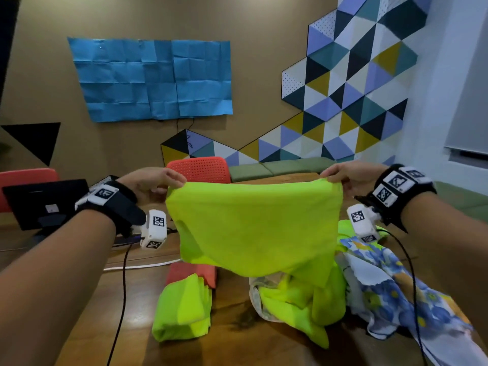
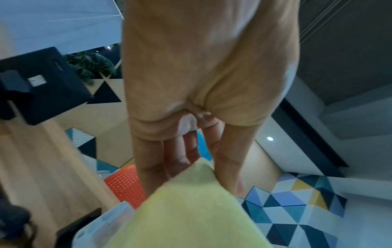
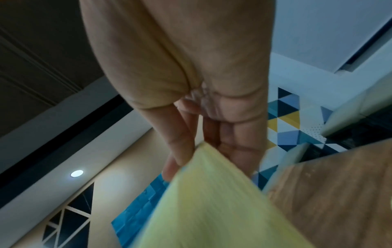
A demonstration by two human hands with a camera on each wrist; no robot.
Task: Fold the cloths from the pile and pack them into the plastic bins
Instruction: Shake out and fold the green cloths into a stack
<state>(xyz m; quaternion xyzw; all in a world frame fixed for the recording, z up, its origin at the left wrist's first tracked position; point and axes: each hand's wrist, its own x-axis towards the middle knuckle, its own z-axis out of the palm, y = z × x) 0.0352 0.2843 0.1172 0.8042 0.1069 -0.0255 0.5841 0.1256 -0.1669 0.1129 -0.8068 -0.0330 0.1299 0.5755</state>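
Hanging mid-air above desk (image 1: 237, 336): lime cloth (image 1: 253, 228), stretched between both hands. Left hand (image 1: 155, 180) pinches top left corner, thumb against fingers; right hand (image 1: 348, 175) pinches top right corner likewise. Lower edge drapes onto cloth pile (image 1: 298, 299). Folded lime cloth (image 1: 182, 310) lies left of pile, floral cloth (image 1: 390, 286) right. Red chair (image 1: 203, 169) behind.

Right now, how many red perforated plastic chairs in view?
2. One red perforated plastic chair stands behind the table centre, between the hands; a second red chair sits at far left behind the black screen. Others may be hidden.
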